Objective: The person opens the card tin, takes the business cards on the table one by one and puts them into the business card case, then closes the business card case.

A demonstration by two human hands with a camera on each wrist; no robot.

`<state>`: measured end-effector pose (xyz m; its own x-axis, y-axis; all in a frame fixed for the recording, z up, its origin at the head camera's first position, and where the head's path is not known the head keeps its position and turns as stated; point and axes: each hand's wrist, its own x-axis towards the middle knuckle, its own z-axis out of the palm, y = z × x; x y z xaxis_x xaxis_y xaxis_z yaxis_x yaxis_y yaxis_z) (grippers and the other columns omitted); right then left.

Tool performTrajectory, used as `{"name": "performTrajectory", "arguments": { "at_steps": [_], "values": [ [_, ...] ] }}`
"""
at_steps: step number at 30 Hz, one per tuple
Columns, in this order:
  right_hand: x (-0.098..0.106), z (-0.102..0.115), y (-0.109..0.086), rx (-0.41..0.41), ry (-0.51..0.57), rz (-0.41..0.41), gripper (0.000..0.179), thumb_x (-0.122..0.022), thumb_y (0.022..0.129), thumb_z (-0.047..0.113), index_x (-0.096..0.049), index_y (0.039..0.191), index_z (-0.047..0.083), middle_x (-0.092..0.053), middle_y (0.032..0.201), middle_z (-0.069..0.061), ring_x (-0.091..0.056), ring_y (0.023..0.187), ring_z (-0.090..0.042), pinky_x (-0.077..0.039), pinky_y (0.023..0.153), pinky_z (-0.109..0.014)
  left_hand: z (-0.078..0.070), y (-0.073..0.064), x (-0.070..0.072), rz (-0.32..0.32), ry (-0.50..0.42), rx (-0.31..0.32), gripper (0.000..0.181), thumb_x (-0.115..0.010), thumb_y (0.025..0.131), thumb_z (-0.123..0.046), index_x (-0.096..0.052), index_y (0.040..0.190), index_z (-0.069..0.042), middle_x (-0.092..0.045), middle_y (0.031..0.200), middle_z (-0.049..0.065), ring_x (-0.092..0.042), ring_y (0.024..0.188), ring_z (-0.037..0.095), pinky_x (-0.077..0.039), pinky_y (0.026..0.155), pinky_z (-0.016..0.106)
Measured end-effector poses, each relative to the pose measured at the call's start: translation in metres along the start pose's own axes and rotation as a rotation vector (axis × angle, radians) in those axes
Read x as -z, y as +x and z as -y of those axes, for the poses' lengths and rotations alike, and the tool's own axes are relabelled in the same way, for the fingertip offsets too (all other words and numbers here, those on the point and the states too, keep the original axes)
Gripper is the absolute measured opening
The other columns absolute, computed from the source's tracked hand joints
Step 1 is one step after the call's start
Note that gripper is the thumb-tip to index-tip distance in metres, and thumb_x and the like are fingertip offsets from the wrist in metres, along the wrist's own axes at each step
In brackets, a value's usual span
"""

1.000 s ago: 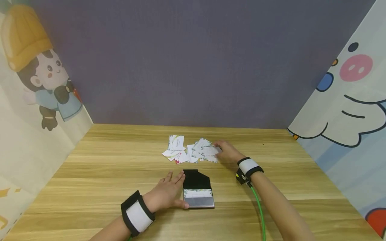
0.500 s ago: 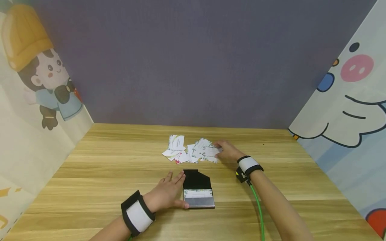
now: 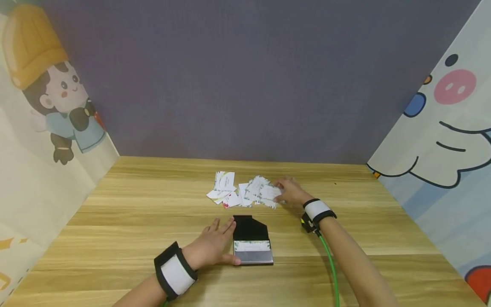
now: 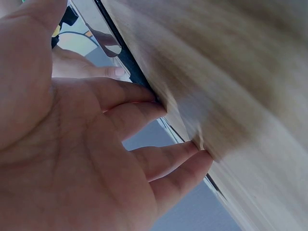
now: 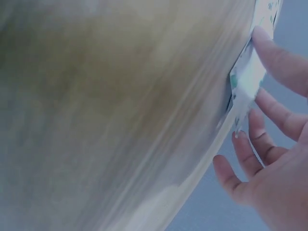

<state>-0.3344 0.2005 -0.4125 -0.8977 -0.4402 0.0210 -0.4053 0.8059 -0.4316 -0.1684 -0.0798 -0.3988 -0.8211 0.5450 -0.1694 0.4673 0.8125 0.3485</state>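
Note:
A card case (image 3: 253, 257) lies with its black flap (image 3: 249, 229) folded back on the wooden table, and a floral-edged card shows in its pocket. My left hand (image 3: 212, 245) rests beside it, fingers spread and straight. The thumb touches the case's lower left corner, and the fingertips are at the flap's left edge. Farther back, my right hand (image 3: 293, 192) pinches a floral-bordered card (image 3: 271, 192) at the right end of a loose pile. In the right wrist view, the thumb and index finger sit at opposite edges of this card (image 5: 248, 72), the other fingers spread loosely.
More white cards (image 3: 224, 182) with floral and yellow prints overlap to the left of the pile. A grey-purple panel (image 3: 241, 81) stands behind the table, with cartoon-printed walls on both sides. A green cable (image 3: 330, 264) runs from the right wristband.
My right hand shifts very slightly and the card at its fingers slides a little to the right. The left hand and the card case stay in place.

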Motion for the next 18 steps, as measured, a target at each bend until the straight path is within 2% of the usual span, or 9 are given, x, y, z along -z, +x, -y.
{"name": "performTrajectory", "arguments": {
  "at_steps": [5, 8, 13, 18],
  "values": [
    [0.000, 0.005, -0.003, -0.021, 0.035, -0.016, 0.048, -0.075, 0.075, 0.018, -0.056, 0.115, -0.001, -0.057, 0.109, -0.017, -0.051, 0.104, -0.032, -0.042, 0.090, -0.046, 0.000, 0.000, 0.001, -0.002, 0.003, -0.002, 0.097, -0.063, 0.072, -0.059, -0.030, 0.141, 0.000, -0.022, 0.150, 0.016, -0.018, 0.132, 0.051, -0.028, 0.101, 0.060],
    [0.000, 0.008, -0.005, -0.035, 0.075, -0.031, 0.037, -0.068, 0.081, 0.012, -0.055, 0.114, -0.002, -0.058, 0.111, -0.019, -0.053, 0.105, -0.034, -0.045, 0.089, -0.045, 0.000, 0.000, 0.001, -0.001, 0.005, -0.002, 0.097, -0.063, 0.072, -0.059, -0.030, 0.141, 0.000, -0.023, 0.150, 0.016, -0.018, 0.132, 0.051, -0.028, 0.101, 0.060],
    [0.001, 0.010, -0.009, 0.004, 0.092, -0.086, 0.019, -0.054, 0.088, -0.001, -0.059, 0.106, -0.004, -0.061, 0.100, -0.018, -0.057, 0.094, -0.031, -0.048, 0.080, -0.041, 0.000, 0.000, 0.001, -0.001, 0.010, -0.003, 0.097, -0.064, 0.072, -0.059, -0.030, 0.141, 0.000, -0.023, 0.150, 0.016, -0.019, 0.132, 0.051, -0.028, 0.101, 0.060],
    [0.003, 0.014, -0.013, 0.044, 0.092, -0.124, 0.017, -0.049, 0.087, -0.006, -0.061, 0.099, -0.003, -0.063, 0.092, -0.017, -0.059, 0.085, -0.027, -0.050, 0.073, -0.037, 0.000, 0.000, 0.002, -0.003, 0.011, -0.005, 0.097, -0.064, 0.072, -0.058, -0.031, 0.141, 0.001, -0.024, 0.150, 0.016, -0.019, 0.132, 0.051, -0.029, 0.101, 0.060]
  ]
}}
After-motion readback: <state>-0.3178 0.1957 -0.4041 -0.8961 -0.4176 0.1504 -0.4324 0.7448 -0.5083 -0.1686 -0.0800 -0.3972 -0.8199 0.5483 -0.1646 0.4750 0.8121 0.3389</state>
